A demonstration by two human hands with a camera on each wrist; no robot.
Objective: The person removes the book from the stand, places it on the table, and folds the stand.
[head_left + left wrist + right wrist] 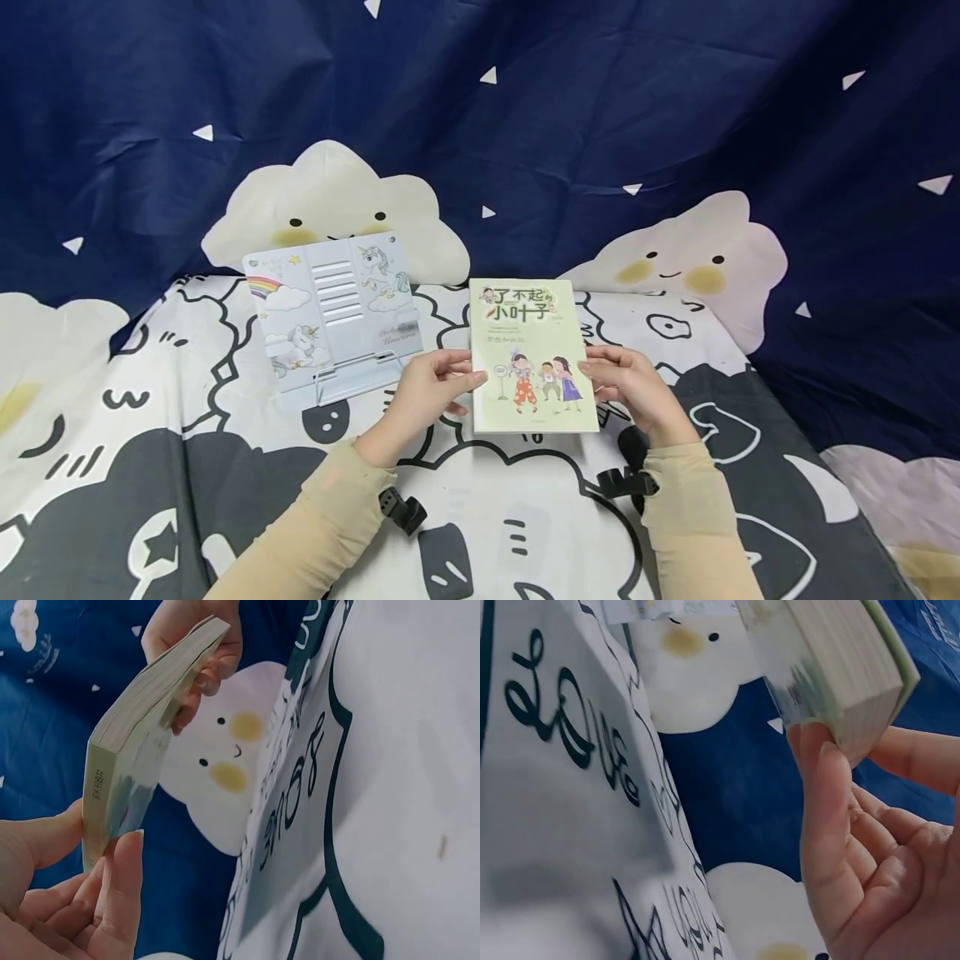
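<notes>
A thick pale-green book point(532, 354) with cartoon children on its cover is held up over the bed cover, its front facing the head view. My left hand point(429, 392) pinches its left edge, thumb on the cover and fingers behind. On the opposite edge, my right hand point(636, 387) grips it the same way. Both wrist views show the book's closed page block, with the spine point(100, 787) between the left thumb and fingers. Left of the book stands a white unicorn-printed book stand point(341, 312), tilted back, with a wire ledge along its bottom.
Black-and-white patterned cloth point(517, 500) covers the surface beneath the hands. Behind it hangs a dark blue curtain point(555, 142) printed with clouds and small white triangles. Each wrist carries a black camera, the left camera point(402, 510) close above the cloth.
</notes>
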